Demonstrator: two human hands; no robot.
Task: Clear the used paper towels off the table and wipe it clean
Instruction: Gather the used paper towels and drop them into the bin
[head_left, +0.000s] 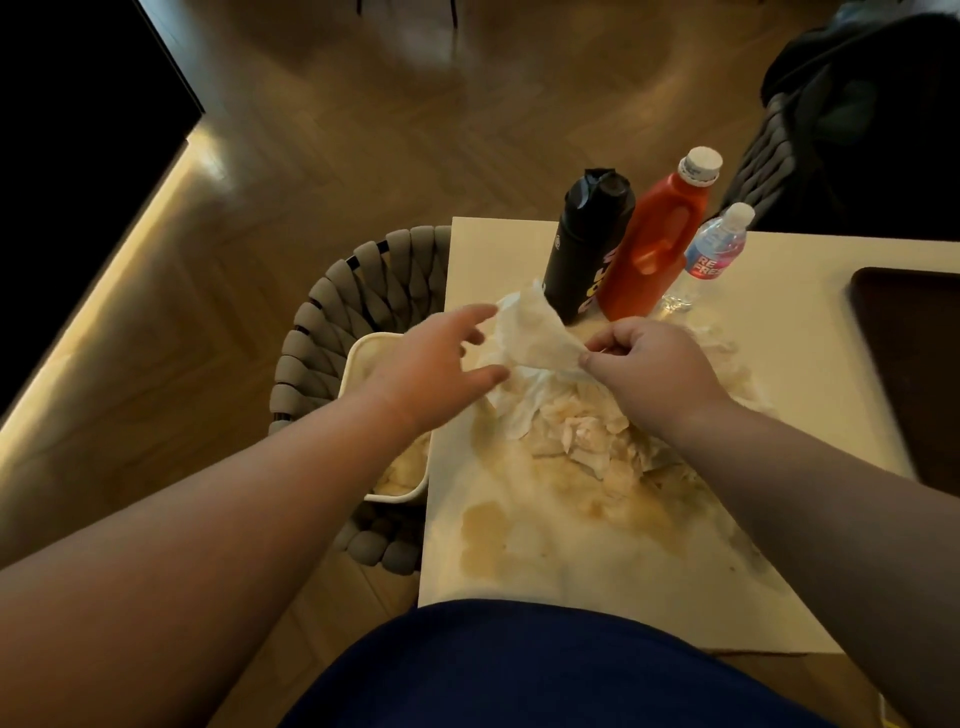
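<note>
Pinch from right hand (649, 366) on one corner of a paper towel (524, 332), lifted over the table (779, 322). Left hand (441, 371) spread wide, fingers straight, right at the towel's other edge. Just below both, soggy towel heap (597, 441) amid brown stains (493, 530). Beyond, three bottles (654, 244). Left, off the table edge, white bin (356, 358).

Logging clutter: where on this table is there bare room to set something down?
Bare: the strip between the water bottle and the dark tray, and the far left corner beside the black bottle. The near edge holds nothing but stains. Crowded: the middle, under the paper towel pile, left hand and right hand.
</note>
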